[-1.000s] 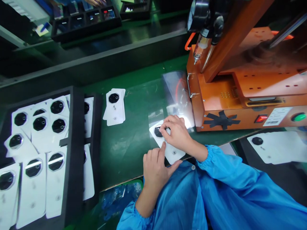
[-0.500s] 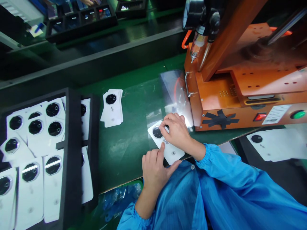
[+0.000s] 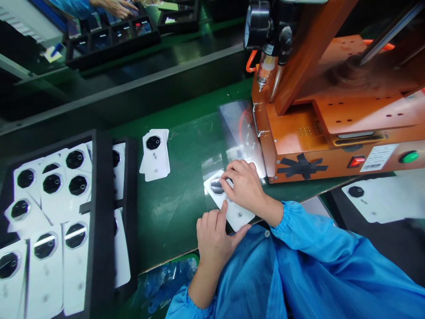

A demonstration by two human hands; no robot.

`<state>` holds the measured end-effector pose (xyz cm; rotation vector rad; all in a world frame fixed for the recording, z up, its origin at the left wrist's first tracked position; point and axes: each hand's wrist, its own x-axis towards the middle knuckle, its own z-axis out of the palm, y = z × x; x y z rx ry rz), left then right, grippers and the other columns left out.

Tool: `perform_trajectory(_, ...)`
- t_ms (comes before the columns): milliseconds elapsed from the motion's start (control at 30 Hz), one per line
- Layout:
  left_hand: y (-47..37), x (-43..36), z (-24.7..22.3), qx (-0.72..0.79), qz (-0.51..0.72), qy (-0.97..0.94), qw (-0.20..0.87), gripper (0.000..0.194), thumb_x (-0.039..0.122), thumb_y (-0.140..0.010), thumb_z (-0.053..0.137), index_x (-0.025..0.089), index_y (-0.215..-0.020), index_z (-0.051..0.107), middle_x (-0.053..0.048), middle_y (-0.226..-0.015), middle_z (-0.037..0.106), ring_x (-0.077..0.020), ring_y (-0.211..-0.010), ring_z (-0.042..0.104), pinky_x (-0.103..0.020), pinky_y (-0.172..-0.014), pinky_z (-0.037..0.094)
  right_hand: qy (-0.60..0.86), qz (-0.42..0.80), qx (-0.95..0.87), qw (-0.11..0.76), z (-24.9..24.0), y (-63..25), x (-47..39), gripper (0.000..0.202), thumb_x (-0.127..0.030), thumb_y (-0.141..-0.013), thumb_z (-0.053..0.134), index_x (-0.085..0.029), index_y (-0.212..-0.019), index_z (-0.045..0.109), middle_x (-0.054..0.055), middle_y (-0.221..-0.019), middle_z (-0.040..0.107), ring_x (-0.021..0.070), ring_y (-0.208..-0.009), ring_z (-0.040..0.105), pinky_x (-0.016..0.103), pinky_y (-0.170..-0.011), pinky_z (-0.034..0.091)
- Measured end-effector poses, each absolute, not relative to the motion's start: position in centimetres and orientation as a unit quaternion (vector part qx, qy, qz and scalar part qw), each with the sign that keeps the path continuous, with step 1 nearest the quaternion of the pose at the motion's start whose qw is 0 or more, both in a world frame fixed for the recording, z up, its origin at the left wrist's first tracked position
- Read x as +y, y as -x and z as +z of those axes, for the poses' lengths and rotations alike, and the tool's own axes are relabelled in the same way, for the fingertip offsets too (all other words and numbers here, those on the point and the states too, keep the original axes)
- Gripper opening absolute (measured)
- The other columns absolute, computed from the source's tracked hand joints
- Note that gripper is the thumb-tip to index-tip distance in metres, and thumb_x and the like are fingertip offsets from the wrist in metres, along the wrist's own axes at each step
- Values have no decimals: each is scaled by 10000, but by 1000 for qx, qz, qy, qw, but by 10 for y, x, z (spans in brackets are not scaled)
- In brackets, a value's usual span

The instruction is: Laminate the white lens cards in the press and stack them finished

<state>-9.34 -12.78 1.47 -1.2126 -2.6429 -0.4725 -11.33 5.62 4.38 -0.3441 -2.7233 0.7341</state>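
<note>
Head view: white panel (image 3: 245, 218) beneath right hand (image 3: 245, 187)

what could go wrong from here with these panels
The white panel beside the left hand lies at the near edge of the green bench; a slip could send it off. The right hand, at its glossy dark octagon, might smudge it. The uneven stack beyond could slide if bumped.

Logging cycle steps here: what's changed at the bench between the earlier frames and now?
The co-worker's hand shows further into view by the black tray. A pale gleam now crosses the dark disc on the white panel. Nothing visibly taken hold of or let go.
Unchanged: left hand and right hand at the panel, small stack, orange machine.
</note>
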Motion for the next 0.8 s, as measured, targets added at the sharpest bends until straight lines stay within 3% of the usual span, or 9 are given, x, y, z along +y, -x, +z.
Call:
perform_trajectory(100,93,-127,16,-893,-162,407,100,779,724,-835,644,116,-1319,594,-65,-850,601,-236,-803,549,-364,-687,341,108,220,-957,154,49,105,57,225,-328,-993,557,-197,-1042,733,102,-1091,664,267,-985,552,439,-829,348)
perform_trajectory(200,93,-128,19,-891,-165,411,98,766,713,-850,632,107,-1317,595,-61,-845,593,-233,-793,540,-365,-683,340,75,221,-960,154,64,81,63,347,-317,-991,544,-189,-1297,644,139,-1239,642,303,-1100,557,462,-879,385)
perform_trajectory(367,97,-131,22,-877,-188,434,82,753,643,-909,604,77,-1400,529,-48,-830,577,-211,-769,520,-352,-685,351,-129,261,-957,1,89,22,75,519,-142,-930,517,-207,-1445,517,121,-1390,614,274,-1218,587,449,-970,452)
perform_trajectory(433,99,-130,23,-870,-197,443,93,721,612,-916,613,70,-1386,539,-35,-790,554,-203,-738,502,-348,-672,347,-172,234,-957,-10,86,8,75,535,-117,-923,510,-183,-1454,509,136,-1443,594,286,-1288,572,460,-996,466)
perform_trajectory(533,102,-133,28,-857,-208,461,98,605,567,-922,624,120,-1329,590,-32,-777,553,-201,-728,505,-352,-677,351,-182,186,-962,85,68,2,73,397,-127,-985,468,-141,-1364,585,157,-1290,697,280,-1222,634,446,-927,519)
perform_trajectory(600,105,-141,32,-855,-218,463,81,659,620,-912,595,148,-1372,573,-75,-880,602,-230,-807,553,-381,-730,393,-182,174,-954,160,56,0,74,331,-142,-1010,459,-135,-1293,630,144,-1161,750,262,-1155,678,421,-871,547)
perform_trajectory(667,110,-153,33,-861,-218,455,70,784,674,-907,535,163,-1497,469,-149,-1083,632,-292,-952,595,-444,-816,444,-172,184,-941,225,50,-4,81,305,-149,-1005,482,-144,-1260,648,134,-1147,757,250,-1169,684,405,-870,560)
perform_trajectory(800,128,-166,20,-863,-177,461,107,796,532,-935,487,259,-1634,221,-197,-1369,606,-427,-1231,553,-520,-812,496,-122,224,-894,368,55,-23,103,313,-180,-998,473,-180,-1277,616,123,-1074,778,224,-1119,720,369,-832,585)
